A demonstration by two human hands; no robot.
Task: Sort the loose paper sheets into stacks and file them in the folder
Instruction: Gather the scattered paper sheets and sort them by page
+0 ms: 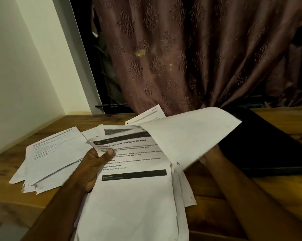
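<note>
Where patterned curtain hangs, papers litter wooden table.

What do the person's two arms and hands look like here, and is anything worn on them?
Both forearms are bare up to the frame's edge: no sleeves, gloves, watch or bracelet show. The left hand shows a short, plain thumbnail and no ring. The right hand is mostly hidden behind a lifted paper sheet, so rings there cannot be judged.

Matt white paper sheets, grained wooden table, embossed cloth curtain
</note>
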